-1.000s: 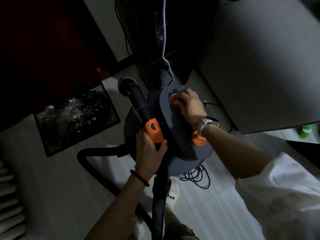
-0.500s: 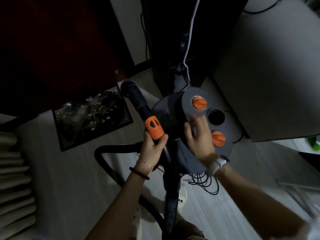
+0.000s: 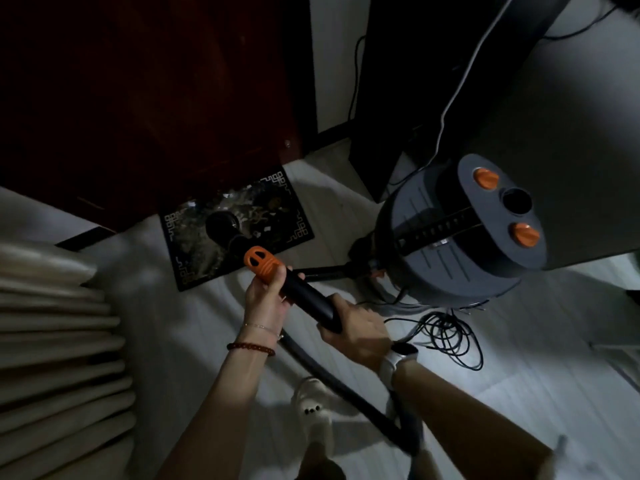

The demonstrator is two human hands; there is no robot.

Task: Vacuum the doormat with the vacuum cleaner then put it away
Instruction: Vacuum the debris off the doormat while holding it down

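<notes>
A small black doormat [image 3: 277,202] with a white border pattern and scattered debris lies on the floor before a dark door. The vacuum's black wand [image 3: 304,296], with an orange collar, points at it, and the round nozzle [image 3: 221,226] sits over the mat's middle. My left hand [image 3: 266,299] grips the wand just behind the orange collar. My right hand [image 3: 356,330] grips the wand's rear end where the hose starts. The grey drum vacuum cleaner [image 3: 450,251] with two orange knobs stands to the right.
A black hose [image 3: 349,386] loops across the floor past my foot in a white slipper [image 3: 311,407]. A tangled black cord [image 3: 446,337] lies below the drum. Dark red door [image 3: 145,98] behind the mat, pale curtain folds [image 3: 52,341] at left, grey furniture [image 3: 571,133] at right.
My right hand left the drum's top and took hold of the wand's rear. The wand swung down and left, bringing the nozzle over the doormat.
</notes>
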